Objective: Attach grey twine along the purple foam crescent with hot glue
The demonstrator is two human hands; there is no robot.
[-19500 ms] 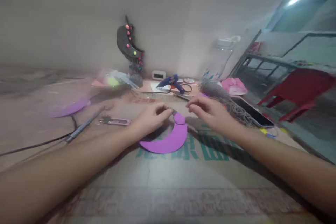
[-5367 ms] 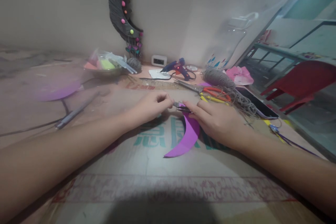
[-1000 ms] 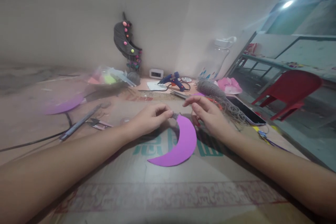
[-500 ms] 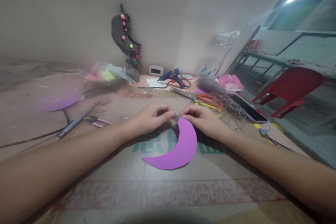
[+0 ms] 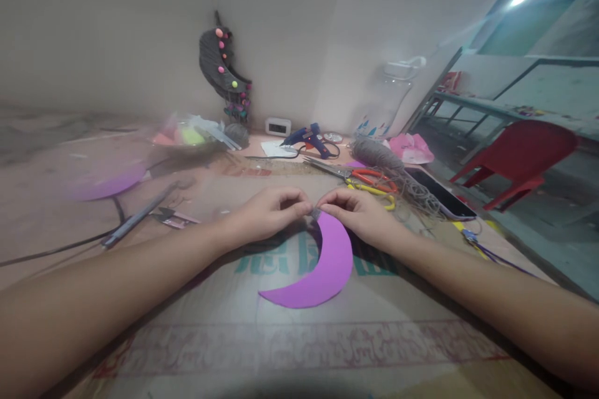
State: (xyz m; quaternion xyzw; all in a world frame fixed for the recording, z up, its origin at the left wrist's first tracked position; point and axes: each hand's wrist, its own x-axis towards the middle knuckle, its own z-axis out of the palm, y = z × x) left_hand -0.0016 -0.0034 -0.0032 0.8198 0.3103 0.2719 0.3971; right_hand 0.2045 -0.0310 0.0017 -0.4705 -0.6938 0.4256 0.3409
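Note:
A purple crescent-moon cutout [image 5: 330, 262] hangs from its upper tip between my two hands, its lower tip pointing left over the cardboard. Grey yarn [image 5: 316, 214] wraps a short stretch of that upper tip. My left hand [image 5: 281, 212] is closed in a pinch at the left of the wrapped tip. On the other side my right hand [image 5: 353, 209] pinches the tip, thumb against fingers. Which fingers hold the yarn and which the cutout is too small to tell. Behind the right hand lie orange-handled scissors [image 5: 374, 177] and yellow-handled scissors [image 5: 369, 189].
A ball of grey yarn [image 5: 377, 153] trails loose strands by a phone [image 5: 442, 192]. At the back stand a blue glue gun [image 5: 306, 136], a small clock [image 5: 277, 126] and a clear bottle [image 5: 386, 100]. A finished yarn moon [image 5: 215, 62] hangs on the wall. Cutters [image 5: 175, 218] lie left.
The crescent has shifted slightly right and down, its lower tip swinging a little. Both hands stay pinched at its upper tip, barely moved.

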